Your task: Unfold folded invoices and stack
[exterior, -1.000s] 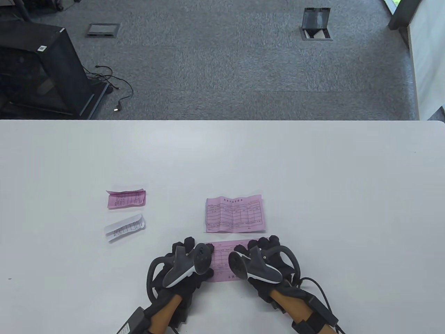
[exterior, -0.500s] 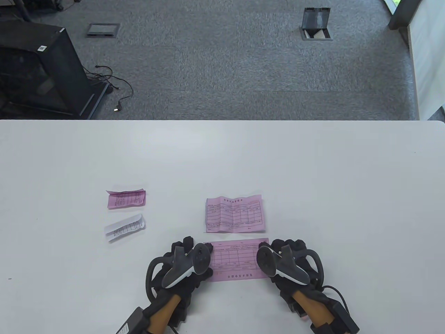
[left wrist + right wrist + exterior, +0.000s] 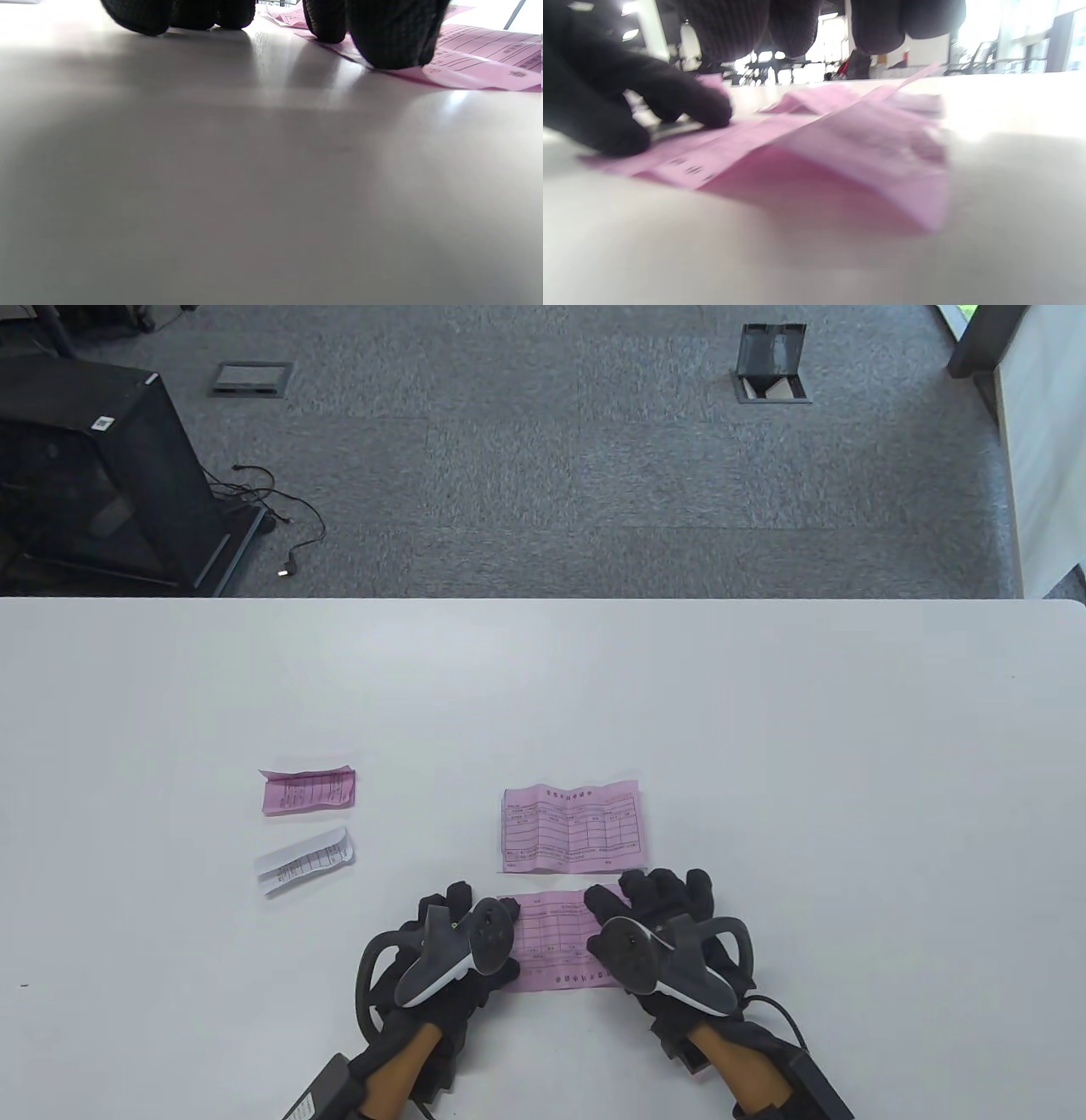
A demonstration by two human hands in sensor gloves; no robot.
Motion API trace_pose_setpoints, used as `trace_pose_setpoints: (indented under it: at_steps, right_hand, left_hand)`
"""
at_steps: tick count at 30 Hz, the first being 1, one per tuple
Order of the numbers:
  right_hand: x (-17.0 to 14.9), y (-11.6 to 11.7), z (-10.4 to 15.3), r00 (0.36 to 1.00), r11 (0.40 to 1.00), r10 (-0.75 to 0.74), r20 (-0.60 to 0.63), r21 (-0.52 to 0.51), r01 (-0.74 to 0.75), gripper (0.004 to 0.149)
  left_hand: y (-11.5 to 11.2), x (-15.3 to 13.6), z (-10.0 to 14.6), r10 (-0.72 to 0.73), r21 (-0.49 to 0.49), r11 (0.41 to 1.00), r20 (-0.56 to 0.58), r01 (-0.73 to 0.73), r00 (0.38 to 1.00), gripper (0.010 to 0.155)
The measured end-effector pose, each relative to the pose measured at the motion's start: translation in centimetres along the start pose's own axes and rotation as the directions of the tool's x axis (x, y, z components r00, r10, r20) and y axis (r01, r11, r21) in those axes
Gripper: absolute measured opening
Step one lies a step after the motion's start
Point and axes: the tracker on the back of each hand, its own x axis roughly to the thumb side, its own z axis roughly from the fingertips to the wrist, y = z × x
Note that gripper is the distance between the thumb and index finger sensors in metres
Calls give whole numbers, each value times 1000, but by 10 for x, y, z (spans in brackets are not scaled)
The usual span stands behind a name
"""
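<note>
**Spotter:** Hands first. Your left hand [image 3: 454, 946] has not shifted in the last second: fingers straight, pressing the left end of the pink invoice [image 3: 556, 942] flat to the table [image 3: 764, 729]. Your right hand [image 3: 657, 929] went out to the sheet's right edge half a second ago and has now come back inward, lying spread over the right part.

**Operator:** So is it flat?

**Spotter:** Not quite, I judge. In the right wrist view the near corner of the sheet [image 3: 882, 169] lifts off the table along a crease, under fingers that hover rather than pinch. You look to be smoothing it.

**Operator:** And after that?

**Spotter:** It likely goes onto the unfolded stack [image 3: 570, 827] just beyond your fingertips. 2 remain folded well to your left: a folded pink invoice [image 3: 307, 791] and a folded white invoice [image 3: 304, 861].
</note>
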Motion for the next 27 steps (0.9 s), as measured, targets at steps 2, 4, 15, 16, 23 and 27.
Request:
trace_pose_setpoints:
  at_steps: [2,4,15,16,23,27]
  right_hand:
    - [16,5,-6,999,999,30,37,42,-32,58]
    - [28,10,-11,996,996,59,59,57,-62,59]
    - [49,30,-18,991,987,90,96,121,-101,61]
    - [49,30,-18,992,989,80,92,120,-91,61]
    - [26,31,-13,997,989,71,35,131,-75,61]
    - [8,30,-7,996,990,84,4,115,-84,60]
  left_hand:
    - [0,0,0,3,-1,1000,0,-3,1000,71]
    - [0,1,0,3,-1,1000,0,-3,1000,71]
    - [-1,1,-1,-2,0,1000,5,2,1000,71]
    - [-1,1,-1,-2,0,1000,5,2,1000,71]
    - [-1,1,-2,-1,-4,1000,-1,1,1000,71]
    - [0,1,-2,5,-11,1000,-3,-5,1000,71]
